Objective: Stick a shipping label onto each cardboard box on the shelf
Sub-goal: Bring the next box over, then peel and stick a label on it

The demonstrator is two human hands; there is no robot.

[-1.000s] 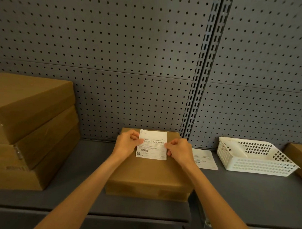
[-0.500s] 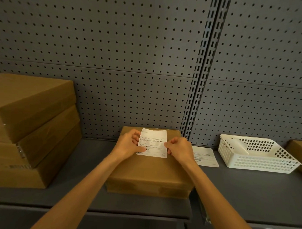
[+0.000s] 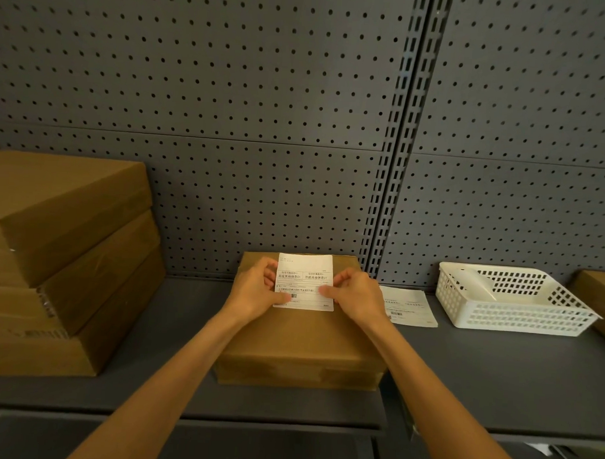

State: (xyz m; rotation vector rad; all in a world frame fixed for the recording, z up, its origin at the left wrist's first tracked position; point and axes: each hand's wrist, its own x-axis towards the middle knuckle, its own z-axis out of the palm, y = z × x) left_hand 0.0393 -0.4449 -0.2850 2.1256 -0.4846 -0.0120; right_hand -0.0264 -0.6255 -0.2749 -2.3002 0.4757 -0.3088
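Hands meet over the flat brown cardboard box (image 3: 300, 339) lying at the middle of the dark grey metal shelf (image 3: 495, 373), its long axis running away from the person toward the grey perforated back panel (image 3: 230, 89). The white printed shipping label (image 3: 304, 281) sits on the far half of the box top, its long axis along the box's, print upright to the viewer and barcode at the near edge; its far edge reaches the box's far rim. The left hand (image 3: 254, 291) pinches the label's left edge, thumb on the print near the barcode. The right hand (image 3: 355, 296) pinches the right edge, thumb on the face.

Bare box top lies open nearer the person. Bare shelf separates this box from the stack of three brown cardboard boxes (image 3: 60, 262) at left. Just right, a second white label sheet (image 3: 411, 307) lies flat, beside a white slotted plastic basket (image 3: 511, 298).
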